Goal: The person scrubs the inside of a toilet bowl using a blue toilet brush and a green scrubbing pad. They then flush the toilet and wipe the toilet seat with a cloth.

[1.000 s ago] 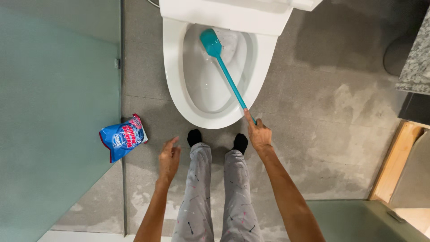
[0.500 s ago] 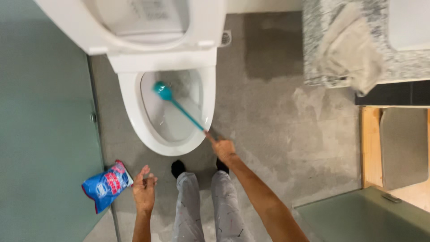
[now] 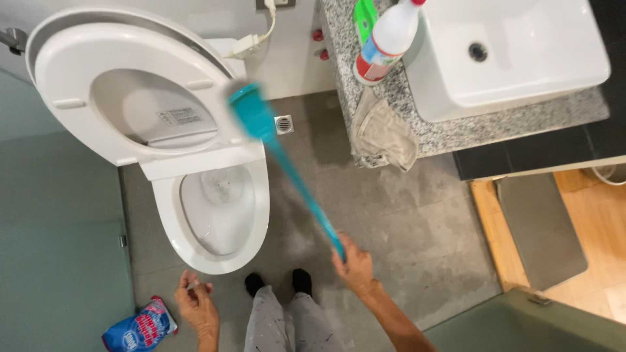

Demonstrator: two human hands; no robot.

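Right hand [image 3: 354, 266] fisted round the low end of the teal brush [image 3: 287, 171]; head raised clear of the toilet [image 3: 225, 254] bowl, blurred, over the lid hinge. Long grip keeps hand away from bowl. Left hand [image 3: 195, 305] loosely curled, empty, near blue pouch [image 3: 138, 329].

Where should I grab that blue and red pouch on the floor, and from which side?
Take the blue and red pouch by its upper end, nearest the left hand, coming from above. It lies flat and crumpled on the grey floor beside the toilet, its lower part cut off by the picture's edge.
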